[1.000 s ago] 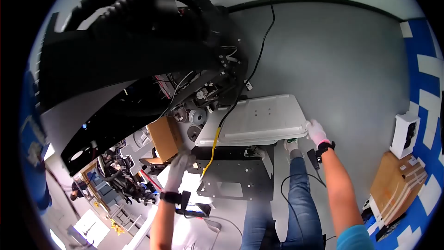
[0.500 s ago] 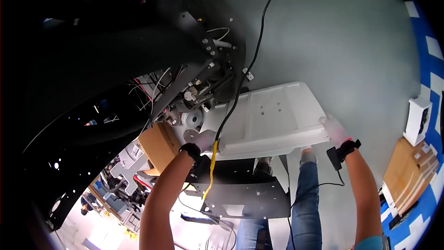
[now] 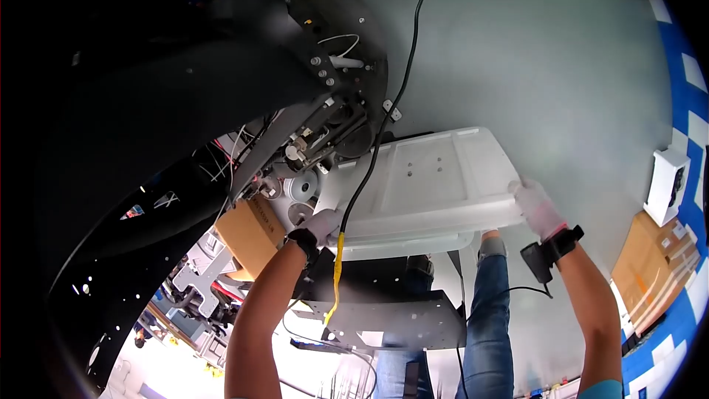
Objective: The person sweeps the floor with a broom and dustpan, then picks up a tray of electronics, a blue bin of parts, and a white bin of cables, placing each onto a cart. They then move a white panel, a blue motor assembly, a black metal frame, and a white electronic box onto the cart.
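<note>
A white rectangular lid-like panel [image 3: 428, 185] with a few small holes is between my two gloved hands, above a second pale panel [image 3: 413, 245] partly hidden below it. My left hand [image 3: 323, 226] is closed on its left end, beside the black cable with a yellow section [image 3: 338, 266]. At the right end, my right hand [image 3: 537, 209] grips the edge of the same white panel, with fingers bent over the rim. Both wrists wear black bands with small devices.
Large black machinery [image 3: 221, 81] fills the left and upper left. A black metal plate [image 3: 399, 318] is near my legs. A cardboard box [image 3: 249, 236] sits left, another [image 3: 653, 270] at right below a white box [image 3: 667, 185]. A co-worker [image 3: 142, 332] is far left.
My left hand has moved from beside the panels onto the white panel's left end. The white panel now shows more of its face. My right hand stays at its right end.
</note>
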Motion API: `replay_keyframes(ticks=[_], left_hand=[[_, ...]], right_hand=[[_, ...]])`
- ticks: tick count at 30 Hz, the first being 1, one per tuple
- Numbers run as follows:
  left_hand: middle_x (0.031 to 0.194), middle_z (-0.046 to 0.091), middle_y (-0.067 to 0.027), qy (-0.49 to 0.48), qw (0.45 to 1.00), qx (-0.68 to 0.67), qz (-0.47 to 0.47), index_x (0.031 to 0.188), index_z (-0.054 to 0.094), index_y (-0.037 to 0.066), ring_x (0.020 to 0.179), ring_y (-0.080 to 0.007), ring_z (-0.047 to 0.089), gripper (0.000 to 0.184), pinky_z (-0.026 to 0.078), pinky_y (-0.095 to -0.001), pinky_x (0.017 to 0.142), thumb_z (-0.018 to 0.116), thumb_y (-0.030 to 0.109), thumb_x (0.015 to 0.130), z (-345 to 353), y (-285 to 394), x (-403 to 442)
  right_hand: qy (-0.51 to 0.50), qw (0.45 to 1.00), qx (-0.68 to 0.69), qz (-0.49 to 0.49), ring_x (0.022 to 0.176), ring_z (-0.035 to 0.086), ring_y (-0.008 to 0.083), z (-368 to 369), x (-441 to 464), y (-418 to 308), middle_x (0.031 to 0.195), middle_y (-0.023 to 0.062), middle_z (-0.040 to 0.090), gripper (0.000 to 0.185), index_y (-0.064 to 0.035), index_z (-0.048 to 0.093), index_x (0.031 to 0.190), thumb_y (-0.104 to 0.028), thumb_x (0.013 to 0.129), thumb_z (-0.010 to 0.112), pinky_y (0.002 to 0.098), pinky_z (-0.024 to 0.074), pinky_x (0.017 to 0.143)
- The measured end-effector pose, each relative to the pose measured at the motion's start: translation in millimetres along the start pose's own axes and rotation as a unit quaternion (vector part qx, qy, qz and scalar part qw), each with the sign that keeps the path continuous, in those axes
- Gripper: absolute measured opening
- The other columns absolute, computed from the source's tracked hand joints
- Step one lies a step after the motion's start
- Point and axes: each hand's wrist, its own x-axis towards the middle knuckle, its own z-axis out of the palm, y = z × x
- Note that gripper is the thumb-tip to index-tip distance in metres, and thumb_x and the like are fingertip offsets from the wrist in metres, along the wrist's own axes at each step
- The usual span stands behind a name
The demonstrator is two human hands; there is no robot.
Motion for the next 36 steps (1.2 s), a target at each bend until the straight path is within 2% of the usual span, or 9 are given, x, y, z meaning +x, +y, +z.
replay_keyframes(ticks=[3, 6, 9, 16, 22, 29, 32, 34, 36], left_hand=[[0.06, 0.042, -0.0015, -0.027, 1.0, 0.003, 0.004, 0.077, 0.044, 0.007, 0.043, -0.0127, 0.043, 0.013, 0.035, -0.0244, 0.034, 0.046, 0.02, 0.079, -13, -17, 11], [0.076, 0.049, -0.0048, -0.049, 0.992, 0.053, 0.1, 0.102, 0.048, 0.005, 0.067, -0.0133, 0.053, 0.035, 0.044, -0.0253, 0.046, 0.046, 0.035, 0.084, -31, -35, 0], [0.091, 0.05, -0.0068, 0.01, 0.994, 0.109, -0.013, 0.115, 0.045, 0.006, 0.078, -0.0143, 0.053, 0.056, 0.046, -0.0284, 0.058, 0.045, 0.052, 0.082, -25, -16, -27], [0.101, 0.052, -0.0136, 0.016, 0.99, 0.131, 0.052, 0.12, 0.04, -0.005, 0.08, -0.0199, 0.051, 0.078, 0.043, -0.0328, 0.066, 0.037, 0.062, 0.08, -49, -50, -58], [0.094, 0.054, -0.0066, 0.006, 0.999, 0.044, 0.025, 0.109, 0.049, 0.002, 0.077, -0.0127, 0.054, 0.058, 0.048, -0.0273, 0.062, 0.047, 0.053, 0.081, -82, -71, -37], [0.089, 0.056, -0.0034, 0.076, 0.995, 0.042, 0.044, 0.112, 0.051, 0.006, 0.069, -0.0106, 0.051, 0.058, 0.043, -0.0226, 0.057, 0.048, 0.054, 0.08, -76, -77, -19], [0.092, 0.056, -0.0046, 0.042, 0.988, 0.065, 0.13, 0.12, 0.046, 0.004, 0.078, -0.0124, 0.048, 0.064, 0.04, -0.026, 0.07, 0.04, 0.056, 0.082, -77, -97, -2], [0.095, 0.056, -0.0051, 0.003, 0.994, 0.069, 0.09, 0.119, 0.046, 0.003, 0.08, -0.0123, 0.05, 0.062, 0.041, -0.0248, 0.072, 0.04, 0.054, 0.083, -82, -102, 6], [0.096, 0.056, -0.0048, -0.02, 0.995, 0.07, 0.062, 0.117, 0.048, 0.002, 0.081, -0.0115, 0.051, 0.06, 0.041, -0.0237, 0.071, 0.041, 0.051, 0.084, -74, -85, -7]], right_hand=[[0.063, 0.995, -0.072, -0.03, 0.06, 0.047, 0.0136, 15, -26, -14, 0.069, 0.0042, 0.049, 0.03, 0.0025, 0.051, 0.096, -0.021, 0.079, 0.046, 0.0288, 0.0406, 0.054], [0.048, 0.998, -0.033, -0.005, 0.058, 0.046, 0.0126, 24, -42, -16, 0.067, 0.004, 0.049, 0.028, 0.0021, 0.051, 0.096, -0.021, 0.079, 0.046, 0.0284, 0.0401, 0.053], [0.057, 0.998, -0.032, -0.003, 0.055, 0.045, 0.0118, 29, -53, -29, 0.066, 0.004, 0.048, 0.027, 0.0015, 0.051, 0.095, -0.02, 0.08, 0.046, 0.0272, 0.0393, 0.05], [-0.024, 0.999, 0.013, 0.038, 0.044, 0.044, 0.0112, 41, -64, -38, 0.06, 0.0021, 0.048, 0.027, -0.0009, 0.05, 0.097, -0.022, 0.081, 0.046, 0.0262, 0.0362, 0.038], [-0.056, 0.993, 0.04, 0.098, 0.043, 0.045, 0.0125, 85, -49, -26, 0.06, 0.0045, 0.049, 0.025, -0.0027, 0.048, 0.085, -0.027, 0.08, 0.047, 0.0258, 0.0361, 0.036], [-0.098, 0.99, -0.071, 0.067, 0.048, 0.051, 0.0179, 95, -27, -26, 0.063, 0.0085, 0.051, 0.029, 0.0007, 0.052, 0.082, -0.027, 0.08, 0.044, 0.0275, 0.043, 0.04], [-0.121, 0.979, -0.139, 0.086, 0.056, 0.057, 0.023, 93, -24, -31, 0.068, 0.0142, 0.055, 0.029, 0.0006, 0.055, 0.086, -0.022, 0.083, 0.038, 0.0308, 0.0458, 0.045], [-0.14, 0.967, -0.208, 0.048, 0.059, 0.059, 0.0254, 89, -15, -20, 0.071, 0.0163, 0.056, 0.029, 0.0001, 0.056, 0.087, -0.022, 0.083, 0.037, 0.0326, 0.047, 0.049], [-0.118, 0.951, -0.282, 0.055, 0.075, 0.059, 0.0309, 85, -14, -29, 0.08, 0.0204, 0.058, 0.034, 0.0008, 0.057, 0.087, -0.025, 0.082, 0.036, 0.0363, 0.047, 0.067]])
